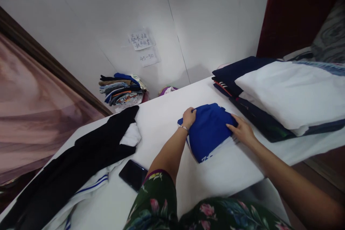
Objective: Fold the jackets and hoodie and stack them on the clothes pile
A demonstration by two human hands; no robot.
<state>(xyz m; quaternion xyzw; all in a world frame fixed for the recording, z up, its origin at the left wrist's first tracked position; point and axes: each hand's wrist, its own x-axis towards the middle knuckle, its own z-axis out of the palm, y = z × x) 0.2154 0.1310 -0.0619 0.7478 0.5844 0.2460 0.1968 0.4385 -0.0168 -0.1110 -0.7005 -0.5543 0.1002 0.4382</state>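
Observation:
A blue garment with some white along its lower edge lies bunched or partly folded on the white table. My left hand, with a bracelet at the wrist, grips its left edge with curled fingers. At the opposite edge, my right hand pinches the cloth between thumb and fingers. The cloth sits flat on the tabletop between both hands. What kind of garment it is cannot be made out.
Black clothing over a white garment with blue stripes lies on the left, beside a dark phone. A stack of dark and white clothes fills the right. Behind the table stands a folded clothes pile; handwritten papers hang on the wall.

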